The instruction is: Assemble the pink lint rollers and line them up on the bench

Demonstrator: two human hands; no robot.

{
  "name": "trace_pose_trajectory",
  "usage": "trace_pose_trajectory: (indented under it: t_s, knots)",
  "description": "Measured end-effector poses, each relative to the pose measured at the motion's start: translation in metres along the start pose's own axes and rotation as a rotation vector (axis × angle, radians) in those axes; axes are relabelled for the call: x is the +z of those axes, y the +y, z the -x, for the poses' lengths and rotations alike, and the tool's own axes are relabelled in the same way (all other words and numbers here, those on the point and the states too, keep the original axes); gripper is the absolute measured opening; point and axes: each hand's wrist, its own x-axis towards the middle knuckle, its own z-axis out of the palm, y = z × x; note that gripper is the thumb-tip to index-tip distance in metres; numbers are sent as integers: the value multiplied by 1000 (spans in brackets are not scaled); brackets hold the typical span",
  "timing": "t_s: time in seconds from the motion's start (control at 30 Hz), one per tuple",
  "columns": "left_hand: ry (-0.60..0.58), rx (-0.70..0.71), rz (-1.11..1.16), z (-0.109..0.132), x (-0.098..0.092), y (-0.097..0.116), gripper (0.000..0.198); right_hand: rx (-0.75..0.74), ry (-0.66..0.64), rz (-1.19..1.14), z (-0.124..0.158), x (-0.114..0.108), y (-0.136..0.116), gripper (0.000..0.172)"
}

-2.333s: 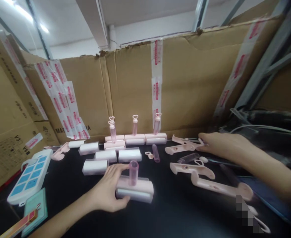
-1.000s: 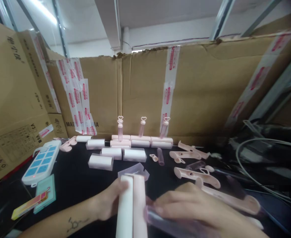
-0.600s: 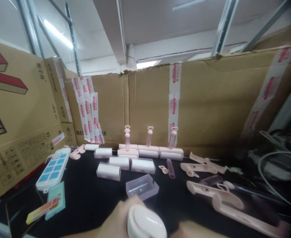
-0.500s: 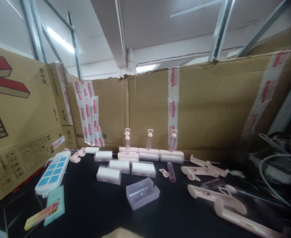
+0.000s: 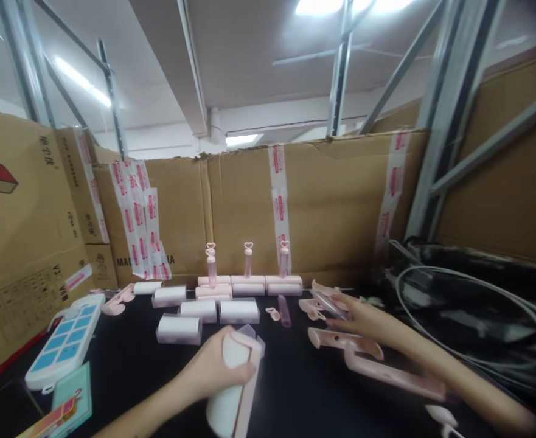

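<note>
Two hands: left hand [image 5: 209,371] curls its fingers around the lint roller [image 5: 231,395]; right hand [image 5: 367,319] fingertips reach among the pink handles [image 5: 347,342], grip unclear

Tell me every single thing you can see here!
standing rollers: three, pink with heart tops, back row
white rolls: about five, white, before them
pink handles: several, pink, right side
loose tube: one, pink, middle
tray: one, white and blue, left
card: one, teal, left front
cables: some, pale, far right
table: one, black, underneath
cardboard boxes: several, brown, behind
left hand: one, grips a white-and-pink roller, front
right hand: one, over the pink handles
</note>
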Motion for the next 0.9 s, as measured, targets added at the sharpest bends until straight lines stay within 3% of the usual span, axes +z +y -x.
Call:
trace_pose_trajectory:
  t_s: [0.07, 0.13, 0.23, 0.33, 0.43, 0.6, 0.7, 0.8, 0.9]
  knots:
    - [42, 42, -115, -22, 9, 9, 24, 49, 18, 41, -15, -2, -2, 41]
    - [108, 88, -218, -43, 12, 17, 25, 54, 137, 65, -19, -4, -15, 44]
    - [208, 169, -337, -67, 9, 27, 24, -114, 290, 27, -8, -8, -52, 32]
    - [302, 250, -412, -81, 6, 35, 22, -330, 241, -33, 13, -8, -93, 28]
    - [323, 294, -470, -88, 10, 40, 20, -401, 233, -52, 31, -4, -115, 32]
    - [279, 258, -507, -90, 23, 43, 20, -454, 296, -124, 46, 0, -110, 38]
    - [290, 304, -524, -91, 27, 42, 19, -471, 306, -104, 50, -1, -106, 39]
    - [323, 327, -584, -92, 33, 39, 19, -445, 368, 20, 51, 4, -108, 41]
    - [273, 326, -693, -91, 45, 37, 19, -409, 427, 227, 50, 11, -108, 52]
